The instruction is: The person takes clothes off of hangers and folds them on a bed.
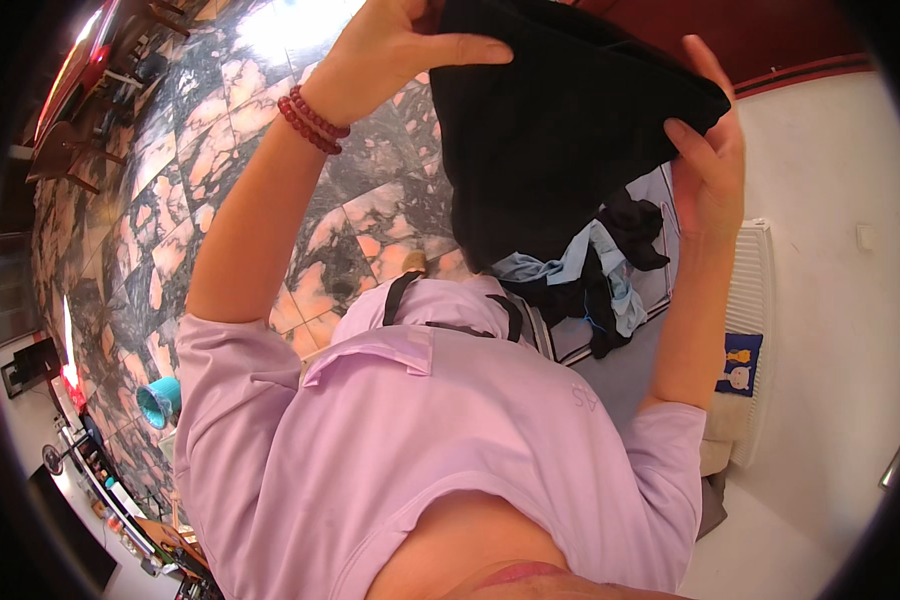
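A black cloth garment (547, 135) hangs between my two hands in front of me, at the top of the view. My left hand (405, 52) pinches its upper left part, the thumb lying across the fabric. At the right corner my right hand (709, 150) grips it, with the thumb on the near side and the fingers behind. The fingers of the left hand are mostly hidden by the cloth. Below the garment, a light blue cloth (619, 281) lies tangled with dark clothes (634, 229) on a grey-blue padded seat (607, 386).
A white radiator (750, 292) runs along the wall at the right, with a dark blue printed cushion (740, 365) before it. On the marble-tiled floor (195, 232) stands a turquoise bin (159, 401). Wooden chairs (71, 154) are at the upper left.
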`<act>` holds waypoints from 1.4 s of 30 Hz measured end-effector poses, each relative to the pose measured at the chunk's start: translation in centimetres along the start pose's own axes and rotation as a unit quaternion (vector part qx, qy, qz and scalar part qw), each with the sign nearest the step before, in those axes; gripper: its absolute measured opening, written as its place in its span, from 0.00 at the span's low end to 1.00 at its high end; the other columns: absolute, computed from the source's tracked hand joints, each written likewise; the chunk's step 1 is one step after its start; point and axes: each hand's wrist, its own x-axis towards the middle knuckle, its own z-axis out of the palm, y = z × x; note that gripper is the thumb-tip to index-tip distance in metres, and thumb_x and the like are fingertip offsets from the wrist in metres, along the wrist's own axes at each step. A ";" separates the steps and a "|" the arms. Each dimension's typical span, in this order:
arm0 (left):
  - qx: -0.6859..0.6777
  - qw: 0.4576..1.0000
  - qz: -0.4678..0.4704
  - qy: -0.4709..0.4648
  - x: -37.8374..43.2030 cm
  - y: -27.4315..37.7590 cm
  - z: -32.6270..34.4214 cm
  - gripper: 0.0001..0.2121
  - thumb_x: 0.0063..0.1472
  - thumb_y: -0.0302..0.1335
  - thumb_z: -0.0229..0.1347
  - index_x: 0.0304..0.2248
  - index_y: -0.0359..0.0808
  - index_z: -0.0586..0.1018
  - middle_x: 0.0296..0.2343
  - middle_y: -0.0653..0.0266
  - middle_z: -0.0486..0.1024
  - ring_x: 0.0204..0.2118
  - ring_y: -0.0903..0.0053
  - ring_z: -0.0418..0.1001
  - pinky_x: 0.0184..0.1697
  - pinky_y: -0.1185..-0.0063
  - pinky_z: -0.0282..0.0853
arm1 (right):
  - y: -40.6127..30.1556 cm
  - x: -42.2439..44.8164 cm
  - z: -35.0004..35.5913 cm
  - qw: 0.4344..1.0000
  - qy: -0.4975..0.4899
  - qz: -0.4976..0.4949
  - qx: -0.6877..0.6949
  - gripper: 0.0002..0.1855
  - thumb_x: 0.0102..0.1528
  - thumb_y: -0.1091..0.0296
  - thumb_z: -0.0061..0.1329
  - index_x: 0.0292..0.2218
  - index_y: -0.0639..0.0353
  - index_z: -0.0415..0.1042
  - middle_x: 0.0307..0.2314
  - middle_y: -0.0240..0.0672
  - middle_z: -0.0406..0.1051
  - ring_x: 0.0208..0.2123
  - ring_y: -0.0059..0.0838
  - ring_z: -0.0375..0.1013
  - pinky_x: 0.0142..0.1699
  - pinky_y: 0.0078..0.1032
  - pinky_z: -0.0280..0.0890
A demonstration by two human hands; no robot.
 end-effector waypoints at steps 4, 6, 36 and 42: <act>0.065 0.994 0.048 -0.069 1.1 2.0 1.5 0.21 0.57 0.16 0.64 0.50 0.30 0.75 0.40 0.68 0.79 0.43 0.83 0.76 0.50 0.82 0.72 | 1.1 -1.4 -1.0 0.986 0.105 0.069 -0.107 0.26 0.46 0.84 0.60 0.49 0.70 0.75 0.41 0.40 0.78 0.43 0.28 0.77 0.54 0.26 0.69; 0.054 0.996 0.017 -0.070 1.8 2.4 2.1 0.19 0.59 0.17 0.63 0.49 0.30 0.75 0.40 0.68 0.79 0.43 0.83 0.75 0.50 0.82 0.72 | -0.4 -1.9 -2.3 0.987 0.114 0.010 -0.113 0.20 0.46 0.83 0.62 0.43 0.69 0.78 0.38 0.39 0.80 0.38 0.29 0.79 0.50 0.25 0.71; 0.056 0.979 0.036 -0.191 0.2 -1.8 3.5 0.24 0.54 0.25 0.70 0.50 0.33 0.77 0.40 0.67 0.81 0.42 0.86 0.76 0.47 0.81 0.73 | -6.3 0.6 5.1 0.944 -0.036 0.105 -0.312 0.14 0.51 0.79 0.62 0.41 0.65 0.78 0.31 0.29 0.78 0.32 0.16 0.75 0.40 0.16 0.70; -0.060 0.952 -0.078 -0.289 -1.1 -12.3 6.0 0.19 0.56 0.25 0.68 0.46 0.30 0.79 0.39 0.69 0.82 0.43 0.89 0.73 0.48 0.81 0.71 | -11.1 0.6 2.7 0.928 0.013 0.087 -0.361 0.19 0.50 0.81 0.61 0.46 0.69 0.77 0.35 0.33 0.79 0.37 0.20 0.76 0.46 0.18 0.69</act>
